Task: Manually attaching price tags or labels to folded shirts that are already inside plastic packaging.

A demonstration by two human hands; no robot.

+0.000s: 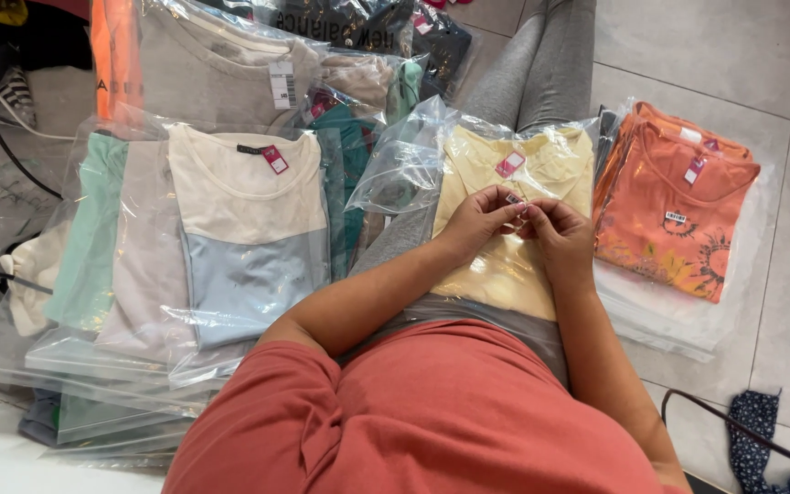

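Item pinched between hands [521, 220] too small to tell; dark cloth [773, 439] cut off.

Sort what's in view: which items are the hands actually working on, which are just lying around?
In hand:
left hand
right hand
small pink tag
yellow shirt

Lying about:
orange shirts
cream-and-blue shirt
mint shirt
grey shirt
dark cloth

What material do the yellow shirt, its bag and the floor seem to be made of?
Yellow shirt: soft matte knit, probably cotton; it lies limp without shine.
Clear bag: thin glossy plastic film; transparent, crinkled, with bright glare.
Floor: smooth pale tiles, likely ceramic; straight grout lines show.
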